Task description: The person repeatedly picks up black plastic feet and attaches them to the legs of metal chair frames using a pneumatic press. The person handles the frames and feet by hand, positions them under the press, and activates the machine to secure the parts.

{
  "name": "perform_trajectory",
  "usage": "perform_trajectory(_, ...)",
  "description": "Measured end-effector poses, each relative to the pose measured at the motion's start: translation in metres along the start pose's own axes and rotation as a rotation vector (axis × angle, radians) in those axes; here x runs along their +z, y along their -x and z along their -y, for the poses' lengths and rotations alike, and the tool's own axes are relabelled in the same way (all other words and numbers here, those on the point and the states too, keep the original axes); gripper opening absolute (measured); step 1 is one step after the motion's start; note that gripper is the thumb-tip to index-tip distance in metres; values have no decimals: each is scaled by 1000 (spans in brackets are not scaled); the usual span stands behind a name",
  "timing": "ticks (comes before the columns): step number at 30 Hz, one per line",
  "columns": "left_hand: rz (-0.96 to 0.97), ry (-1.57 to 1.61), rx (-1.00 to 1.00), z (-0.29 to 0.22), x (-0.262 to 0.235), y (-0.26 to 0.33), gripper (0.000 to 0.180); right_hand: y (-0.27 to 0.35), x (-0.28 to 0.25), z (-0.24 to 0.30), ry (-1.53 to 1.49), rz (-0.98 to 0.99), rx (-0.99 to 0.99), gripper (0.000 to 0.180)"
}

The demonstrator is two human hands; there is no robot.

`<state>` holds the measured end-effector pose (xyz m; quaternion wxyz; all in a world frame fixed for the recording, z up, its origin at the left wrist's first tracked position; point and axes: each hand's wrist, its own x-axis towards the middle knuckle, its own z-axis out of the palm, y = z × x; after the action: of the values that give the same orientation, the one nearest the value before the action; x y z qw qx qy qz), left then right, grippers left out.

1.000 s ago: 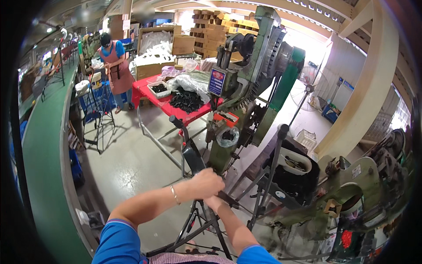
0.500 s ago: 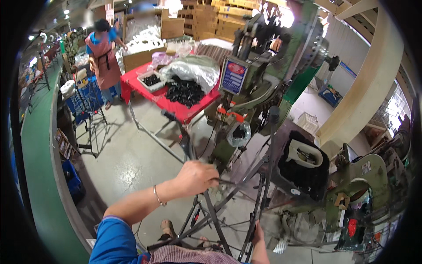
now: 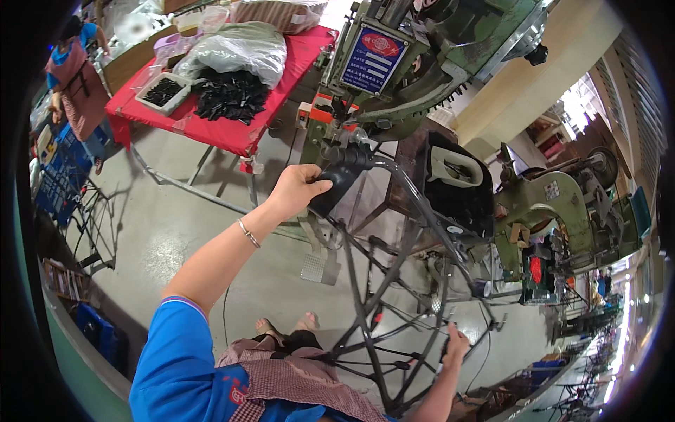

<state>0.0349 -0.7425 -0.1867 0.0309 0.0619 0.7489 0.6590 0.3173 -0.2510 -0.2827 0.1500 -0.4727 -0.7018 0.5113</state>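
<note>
A black folding tube frame (image 3: pixel 365 309) with crossed bars and a curved upper tube stands before me, beside a green machine (image 3: pixel 415 119). My left hand (image 3: pixel 299 190), a bracelet on its wrist, pinches a black flap (image 3: pixel 337 184) between thumb and fingers near the frame's upper end. Whether this flap is joined to the frame I cannot tell. Lower on the right, my right hand (image 3: pixel 455 346) closes around a dark part of the frame; the fingers partly hide that part.
A red-covered table (image 3: pixel 232 141) bears a pile of black pieces (image 3: pixel 228 98), a white tray (image 3: pixel 164 93) and a plastic sack. Right of the green machine are a black bin (image 3: pixel 457 200) and another green machine (image 3: pixel 552 211). A person (image 3: pixel 74 84) in an apron stands far left.
My view has swung right. My left hand has gone from the frame's bars up to the black flap. The frame appears more spread out, and my right hand is farther right.
</note>
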Motion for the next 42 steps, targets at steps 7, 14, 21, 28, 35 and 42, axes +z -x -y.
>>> perform_trajectory(7, -135, 328, -10, 34, 28, -59, 28, -14, -98, 46, 199, -219, -121, 35)
perform_trajectory(14, -359, 363, 65, 59, 18, -117, 10, -19, -96, 41, 396, -203, -134, 42)
perform_trajectory(21, -345, 183, -17, 45, 10, -139, 13, -18, -30, 20, 363, 52, -14, 36)
perform_trajectory(28, -208, 37, -33, 67, -9, -158, 27, -3, 20, 28, 348, 43, 4, 35)
perform_trajectory(35, 433, 81, -386, 38, -102, -168, 51, 25, 56, 55, 295, 47, -39, 33)
perform_trajectory(42, 460, -479, 48, -12, -124, -165, 34, 69, 103, 125, 247, -33, -59, 29)
